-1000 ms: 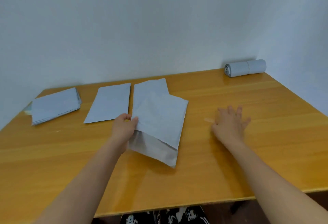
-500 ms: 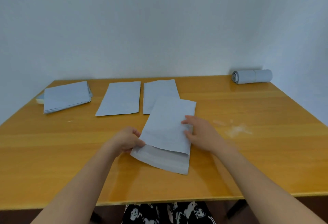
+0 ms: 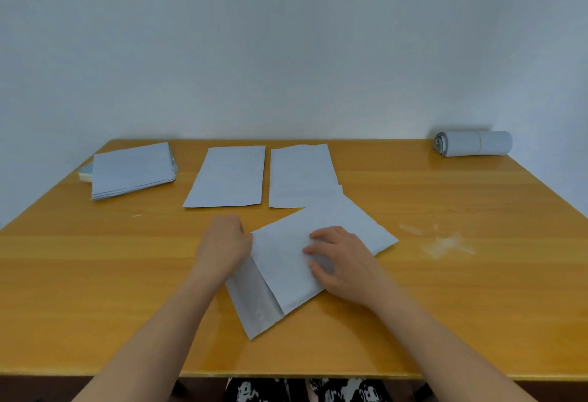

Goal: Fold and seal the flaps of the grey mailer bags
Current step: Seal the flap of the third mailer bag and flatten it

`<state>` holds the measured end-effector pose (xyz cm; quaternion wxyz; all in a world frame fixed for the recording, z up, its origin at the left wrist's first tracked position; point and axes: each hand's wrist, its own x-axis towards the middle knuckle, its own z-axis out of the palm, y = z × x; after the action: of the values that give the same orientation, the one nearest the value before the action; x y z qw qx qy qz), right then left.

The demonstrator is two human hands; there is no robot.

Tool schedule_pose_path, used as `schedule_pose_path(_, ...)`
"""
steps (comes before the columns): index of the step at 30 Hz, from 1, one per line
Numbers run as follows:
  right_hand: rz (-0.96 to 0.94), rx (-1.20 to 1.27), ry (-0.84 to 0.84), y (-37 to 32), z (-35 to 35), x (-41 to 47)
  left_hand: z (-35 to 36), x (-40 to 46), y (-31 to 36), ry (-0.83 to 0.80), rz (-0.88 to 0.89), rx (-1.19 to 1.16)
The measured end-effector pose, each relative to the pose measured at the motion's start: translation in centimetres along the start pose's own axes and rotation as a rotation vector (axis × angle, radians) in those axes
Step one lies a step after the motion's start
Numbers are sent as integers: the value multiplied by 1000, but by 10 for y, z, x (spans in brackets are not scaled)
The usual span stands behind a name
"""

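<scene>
Two bags [image 3: 229,177] [image 3: 302,175] lie flat at the back, apparently sealed — a stack [image 3: 133,170] and a roll [image 3: 474,143] wait. The current bag [image 3: 318,242] lies askew mid-table, flap [image 3: 254,303] unfolded. The left hand [image 3: 222,244] pinches its edge; the right hand [image 3: 342,261] presses flat, fingers spread. Peeled strips [image 3: 442,242] litter the table [image 3: 95,290] — nothing blocks folding.

There is one view only, worn on the person's head, looking forward and down across the table [image 3: 95,290] toward the far wall [image 3: 286,51]. It sits close above the near edge, wide enough to take in both forearms.
</scene>
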<state>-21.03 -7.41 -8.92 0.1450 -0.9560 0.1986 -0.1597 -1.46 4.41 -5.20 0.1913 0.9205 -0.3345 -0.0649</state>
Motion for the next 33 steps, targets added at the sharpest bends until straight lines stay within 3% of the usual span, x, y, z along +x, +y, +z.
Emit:
schedule_pose_path(2,44,9,-81,1,4,-2,7,-7,6,-245,-6,22)
schedule_pose_path(4,77,-2,-111,1,4,-1,14,-13,8,-346,23,101)
schedule_pose_path(8,159,-104,-89,-6,-12,11,14,-11,6,-331,124,147)
schedule_pose_path(13,169,-31,-95,3,-16,7,15,-8,11,-81,202,223)
schedule_pose_path(16,234,-19,-178,7,-10,0,20,-10,9,-203,143,229)
schedule_pose_path(18,284,-111,-136,2,-12,1,22,-11,7,-248,166,248)
schedule_pose_path(21,400,-252,-98,-8,-22,8,19,-11,10,-65,220,300)
schedule_pose_path(23,358,-211,-73,-8,-21,10,17,-11,12,-5,239,283)
schedule_pose_path(26,269,-5,-126,-4,-13,2,26,-10,12,-350,279,162)
schedule_pose_path(28,303,-10,-93,-5,-9,-3,35,-15,9,-497,324,172)
schedule_pose_path(31,484,-132,51,-4,-13,-2,40,-16,9,-463,393,121)
schedule_pose_path(33,584,-74,171,3,-15,2,38,-15,13,-385,396,72)
